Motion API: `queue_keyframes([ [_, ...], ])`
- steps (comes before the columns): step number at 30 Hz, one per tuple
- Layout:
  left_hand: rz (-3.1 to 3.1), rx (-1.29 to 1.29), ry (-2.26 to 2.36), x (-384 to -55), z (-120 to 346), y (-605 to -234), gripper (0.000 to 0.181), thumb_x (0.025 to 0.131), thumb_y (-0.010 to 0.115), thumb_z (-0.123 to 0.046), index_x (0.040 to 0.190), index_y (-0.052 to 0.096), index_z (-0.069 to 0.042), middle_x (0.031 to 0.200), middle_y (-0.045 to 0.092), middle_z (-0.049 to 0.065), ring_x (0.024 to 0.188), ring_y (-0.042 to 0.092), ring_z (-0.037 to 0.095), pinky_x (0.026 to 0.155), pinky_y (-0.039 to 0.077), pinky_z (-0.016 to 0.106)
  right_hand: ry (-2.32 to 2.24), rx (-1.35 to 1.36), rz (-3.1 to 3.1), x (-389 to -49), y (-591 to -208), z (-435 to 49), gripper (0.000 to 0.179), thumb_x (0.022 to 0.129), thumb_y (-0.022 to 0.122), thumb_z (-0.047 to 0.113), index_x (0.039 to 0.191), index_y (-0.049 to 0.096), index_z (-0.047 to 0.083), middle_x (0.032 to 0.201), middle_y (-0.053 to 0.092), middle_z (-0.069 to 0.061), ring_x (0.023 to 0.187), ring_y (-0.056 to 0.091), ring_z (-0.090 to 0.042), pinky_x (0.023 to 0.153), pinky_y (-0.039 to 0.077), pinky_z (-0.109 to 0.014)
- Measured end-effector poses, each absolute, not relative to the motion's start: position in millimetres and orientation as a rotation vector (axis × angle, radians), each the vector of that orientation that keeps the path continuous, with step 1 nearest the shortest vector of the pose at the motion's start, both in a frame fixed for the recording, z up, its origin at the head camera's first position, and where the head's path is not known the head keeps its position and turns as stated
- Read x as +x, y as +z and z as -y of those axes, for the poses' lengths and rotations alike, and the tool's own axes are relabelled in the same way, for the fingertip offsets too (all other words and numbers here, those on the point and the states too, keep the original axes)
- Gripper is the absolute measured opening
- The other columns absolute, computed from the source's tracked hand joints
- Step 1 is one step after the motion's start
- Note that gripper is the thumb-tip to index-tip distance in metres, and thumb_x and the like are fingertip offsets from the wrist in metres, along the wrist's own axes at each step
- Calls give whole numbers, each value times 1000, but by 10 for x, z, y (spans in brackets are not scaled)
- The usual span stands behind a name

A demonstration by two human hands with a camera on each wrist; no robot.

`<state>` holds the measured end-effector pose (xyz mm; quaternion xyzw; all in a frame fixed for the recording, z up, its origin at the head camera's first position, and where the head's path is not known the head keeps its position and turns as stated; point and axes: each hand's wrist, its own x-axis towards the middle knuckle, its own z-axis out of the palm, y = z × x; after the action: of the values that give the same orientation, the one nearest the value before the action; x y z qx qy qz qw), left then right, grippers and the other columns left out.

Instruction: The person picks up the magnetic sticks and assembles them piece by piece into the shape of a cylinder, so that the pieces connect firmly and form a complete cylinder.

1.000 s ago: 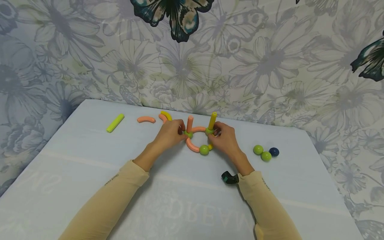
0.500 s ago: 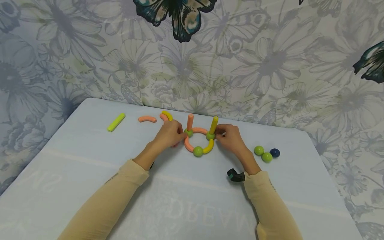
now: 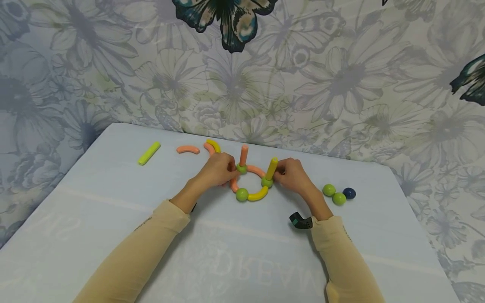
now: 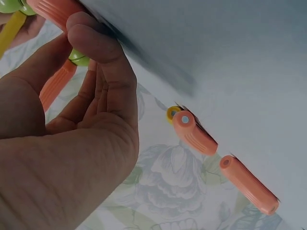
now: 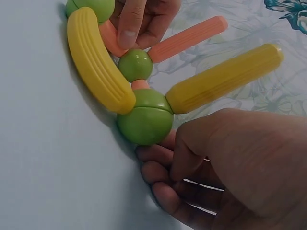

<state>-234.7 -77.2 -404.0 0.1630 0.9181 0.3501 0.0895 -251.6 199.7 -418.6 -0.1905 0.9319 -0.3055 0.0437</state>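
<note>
A ring of curved rods and green balls lies on the table between the hands. It joins orange curved rods (image 3: 256, 170), a yellow curved rod (image 3: 258, 196) and a front green ball (image 3: 241, 194). An orange straight stick (image 3: 244, 155) rises from the left ball (image 3: 241, 169), a yellow stick (image 3: 271, 168) from the right ball (image 5: 145, 122). My left hand (image 3: 216, 169) pinches the ring's left orange curved rod (image 4: 57, 12) beside the ball. Loosely bent, the fingers of my right hand (image 3: 295, 176) touch the right ball's underside without visibly gripping it.
Beyond my left hand lie a lime stick (image 3: 149, 153), a loose orange curved rod (image 3: 187, 149), and another orange one (image 4: 194, 134) against a yellow curved rod (image 3: 214, 145). Two green balls (image 3: 329, 190) and a navy ball (image 3: 349, 193) sit right. A patterned wall (image 3: 242, 84) stands behind.
The ring has turned: its front green ball moved left, and the right ball with the yellow stick came nearer me. My right hand loosened from that ball and shifted slightly right; my left stayed at the ring.
</note>
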Motion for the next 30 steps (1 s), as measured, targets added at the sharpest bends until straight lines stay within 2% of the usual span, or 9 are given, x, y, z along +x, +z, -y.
queue_keyframes([
  [3,-2731,533,1035,-2366,762,-4055,19,96,78,-17,85,70,-5,65,63,3,49,57,12,52,47,25,-974,-562,-2859,-2515,-4211,-1991,14,97,69,7,104,81,7,96,80,-6,87,72,-21,78,58,-37],
  [9,-2683,667,1000,-2370,738,-4084,16,94,79,-18,90,68,-7,71,63,2,61,56,12,59,44,24,-1101,-517,-2841,-2515,-4266,-1971,13,99,75,21,109,80,13,106,79,-4,97,74,-23,87,59,-43],
  [15,-2646,765,977,-2344,734,-4074,17,95,78,-20,103,70,-7,75,63,3,66,55,14,61,42,26,-1199,-496,-2793,-2528,-4299,-1967,20,97,78,32,110,80,16,101,78,-1,92,70,-20,82,56,-37],
  [19,-2628,839,900,-2333,705,-4081,21,101,71,-21,118,70,-8,80,65,3,69,56,13,65,43,27,-1288,-565,-2716,-2534,-4303,-1988,28,97,79,27,121,76,14,106,78,-3,96,71,-20,85,56,-37],
  [24,-2598,867,835,-2322,665,-4075,30,105,65,-20,133,67,-9,86,65,3,72,56,13,67,44,28,-1353,-645,-2610,-2541,-4301,-2013,43,96,78,14,138,67,12,120,77,-8,105,72,-25,94,57,-44],
  [27,-2578,859,831,-2326,651,-4074,33,107,62,-21,138,65,-9,87,66,3,71,56,13,66,45,28,-1369,-686,-2556,-2549,-4319,-2000,45,95,79,12,138,67,12,124,76,-8,111,71,-25,99,55,-47],
  [30,-2577,867,817,-2328,638,-4076,34,108,61,-21,140,64,-10,89,66,2,71,56,13,66,45,27,-1388,-734,-2509,-2549,-4342,-1977,42,94,81,14,135,71,12,124,76,-6,113,69,-23,100,53,-45],
])
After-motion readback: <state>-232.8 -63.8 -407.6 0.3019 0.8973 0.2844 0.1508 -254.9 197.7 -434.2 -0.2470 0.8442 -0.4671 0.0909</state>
